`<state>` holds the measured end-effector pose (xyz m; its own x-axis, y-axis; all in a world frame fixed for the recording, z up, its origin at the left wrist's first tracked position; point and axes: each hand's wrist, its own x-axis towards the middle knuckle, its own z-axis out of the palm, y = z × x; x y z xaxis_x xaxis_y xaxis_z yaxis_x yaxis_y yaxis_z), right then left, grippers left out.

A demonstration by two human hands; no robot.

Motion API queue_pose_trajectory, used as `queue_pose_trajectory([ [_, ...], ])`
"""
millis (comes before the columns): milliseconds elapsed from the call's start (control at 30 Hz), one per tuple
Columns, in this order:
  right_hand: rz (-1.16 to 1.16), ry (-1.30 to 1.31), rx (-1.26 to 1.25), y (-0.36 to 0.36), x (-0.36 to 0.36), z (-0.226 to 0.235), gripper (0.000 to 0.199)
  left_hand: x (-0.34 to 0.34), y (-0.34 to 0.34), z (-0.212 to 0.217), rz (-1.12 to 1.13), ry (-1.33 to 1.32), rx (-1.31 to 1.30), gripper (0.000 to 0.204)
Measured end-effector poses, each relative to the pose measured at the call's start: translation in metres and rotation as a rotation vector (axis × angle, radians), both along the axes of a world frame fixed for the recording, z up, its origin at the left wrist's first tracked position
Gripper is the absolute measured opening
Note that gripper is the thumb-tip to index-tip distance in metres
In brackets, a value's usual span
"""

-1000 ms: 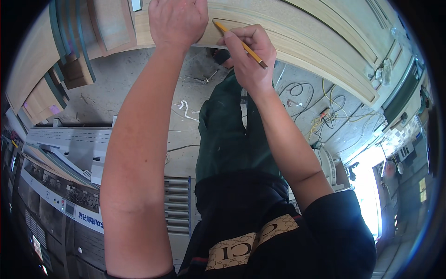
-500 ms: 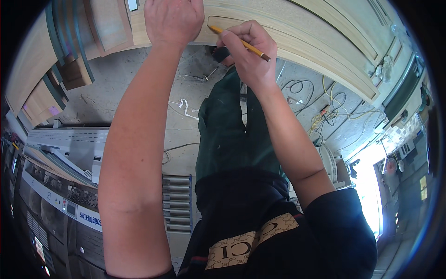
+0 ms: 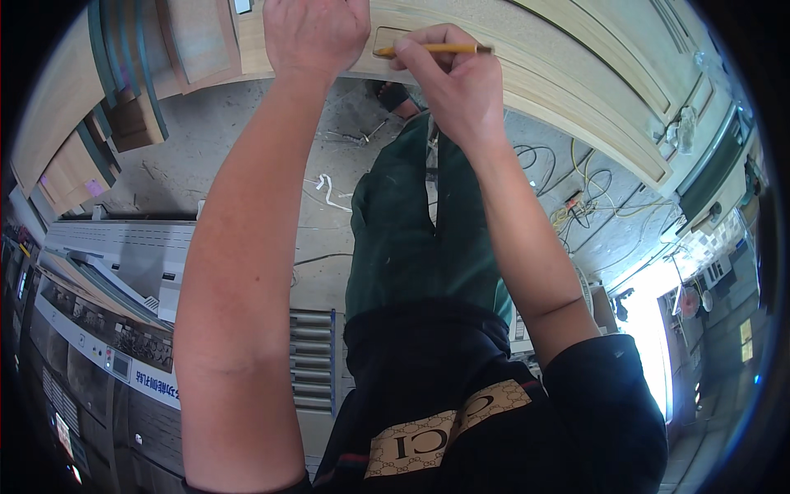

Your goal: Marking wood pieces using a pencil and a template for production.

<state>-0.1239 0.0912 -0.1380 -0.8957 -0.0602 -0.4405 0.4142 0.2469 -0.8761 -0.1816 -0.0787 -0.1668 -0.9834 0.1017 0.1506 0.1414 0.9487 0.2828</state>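
Note:
My right hand (image 3: 461, 78) pinches a yellow pencil (image 3: 453, 49), held nearly level. Its tip touches the pale wooden panel (image 3: 559, 90) at the lower left of a thin rounded outline (image 3: 385, 29) on the wood. Just left of that outline, my left hand (image 3: 317, 37) rests on the panel, back side up. The upper picture edge cuts off its fingers, so their grip is hidden.
Framed wooden panels (image 3: 197, 37) stand at the far left. Below the panel are a concrete floor (image 3: 239, 132) with scraps, tangled cables (image 3: 580, 206) on the right, and a roller conveyor (image 3: 313, 362) beside my left arm. A grey machine (image 3: 123, 263) stands left.
The pencil has swung from a slant to nearly level, and its tip has moved down the outline's left side toward me. My left hand stays beside the outline.

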Motion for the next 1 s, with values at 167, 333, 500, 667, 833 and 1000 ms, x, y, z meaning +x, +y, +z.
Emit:
queue_pose_trajectory([
  [167,0.235,0.065,0.157,0.005,-0.016,0.006,0.026,0.002,-0.003,0.003,0.003,-0.01,-0.025,0.022],
  [333,0.343,0.28,0.188,0.007,-0.029,0.002,0.028,0.001,-0.002,0.0,-0.002,-0.012,-0.013,0.022],
  [500,0.512,0.149,0.248,0.005,-0.057,0.031,0.023,0.002,-0.004,-0.001,0.027,0.003,-0.031,0.023],
  [667,0.587,0.118,0.259,0.001,-0.068,0.032,0.027,0.001,-0.003,-0.002,0.016,-0.03,-0.048,0.022],
  [833,0.576,0.187,0.255,-0.002,-0.07,0.037,0.027,0.002,-0.006,-0.004,-0.014,-0.039,-0.075,0.021],
  [1000,0.645,-0.13,0.251,-0.003,-0.085,0.063,0.028,0.004,-0.009,-0.005,-0.006,0.076,-0.025,0.019],
])
